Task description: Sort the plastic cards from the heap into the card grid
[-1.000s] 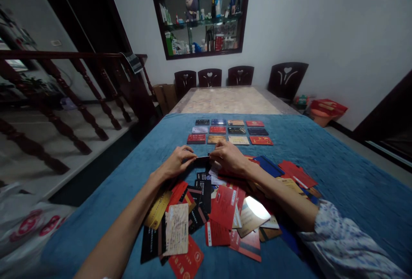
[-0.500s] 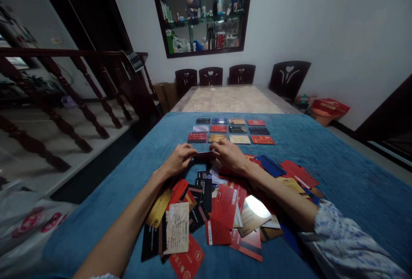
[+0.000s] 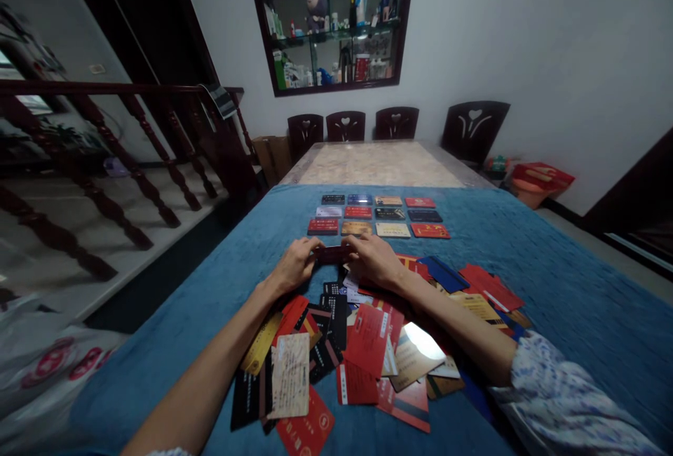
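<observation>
My left hand [image 3: 294, 262] and my right hand [image 3: 374, 258] grip opposite ends of a dark red stack of cards [image 3: 332, 253] just above the blue cloth. Fingers partly cover its ends, and how many cards it has I cannot tell. Beyond it lie three rows of card stacks, among them a red stack [image 3: 323, 227], a gold stack [image 3: 357, 229] and a cream stack [image 3: 392, 230]. Between my forearms spreads a loose pile of cards, with a red card [image 3: 366, 340], a pale patterned card [image 3: 291, 375] and a black card [image 3: 249, 400]. My right forearm reaches over part of it.
A blue cloth [image 3: 210, 309] covers the near part of the table, with marble-like tabletop [image 3: 378, 163] beyond. Several dark chairs, one at the right [image 3: 476, 130], stand around the far end. A wooden railing [image 3: 141, 151] and plastic bags [image 3: 47, 365] are at left.
The card stack between my hands has tipped slightly, showing more of its dark red side. My fingers have shifted a little along it. The pile and the rows lie as before.
</observation>
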Demonstrator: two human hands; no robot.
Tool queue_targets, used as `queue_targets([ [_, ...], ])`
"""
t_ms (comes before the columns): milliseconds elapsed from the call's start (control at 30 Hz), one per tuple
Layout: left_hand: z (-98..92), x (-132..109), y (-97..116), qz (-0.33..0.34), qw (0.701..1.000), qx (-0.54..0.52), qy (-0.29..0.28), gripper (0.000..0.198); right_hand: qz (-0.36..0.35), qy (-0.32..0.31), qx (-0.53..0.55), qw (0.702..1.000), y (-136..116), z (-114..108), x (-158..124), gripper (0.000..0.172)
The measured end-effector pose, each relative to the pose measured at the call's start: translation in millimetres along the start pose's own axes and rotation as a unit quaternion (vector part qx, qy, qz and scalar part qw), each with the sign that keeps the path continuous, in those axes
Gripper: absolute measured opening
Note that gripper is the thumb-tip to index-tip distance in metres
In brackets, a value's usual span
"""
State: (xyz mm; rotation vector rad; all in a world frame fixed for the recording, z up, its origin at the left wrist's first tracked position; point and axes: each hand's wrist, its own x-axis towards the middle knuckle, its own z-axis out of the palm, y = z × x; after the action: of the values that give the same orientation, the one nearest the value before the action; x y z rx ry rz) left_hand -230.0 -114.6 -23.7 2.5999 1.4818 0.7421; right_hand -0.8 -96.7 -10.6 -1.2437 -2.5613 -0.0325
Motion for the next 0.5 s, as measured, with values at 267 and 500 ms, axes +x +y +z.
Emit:
queue_targets([
  [267, 6.4, 0, 5, -0.023, 0.998, 0.041, -0.031, 0.032, -0.009, 0.006, -0.011, 1.000, 0, 10, -1, 0.040],
  [500, 13.3, 4, 6, -0.037, 0.997, 0.057, -0.020, 0.036, 0.003, 0.010, -0.016, 1.000, -1, 12, 0, 0.046],
])
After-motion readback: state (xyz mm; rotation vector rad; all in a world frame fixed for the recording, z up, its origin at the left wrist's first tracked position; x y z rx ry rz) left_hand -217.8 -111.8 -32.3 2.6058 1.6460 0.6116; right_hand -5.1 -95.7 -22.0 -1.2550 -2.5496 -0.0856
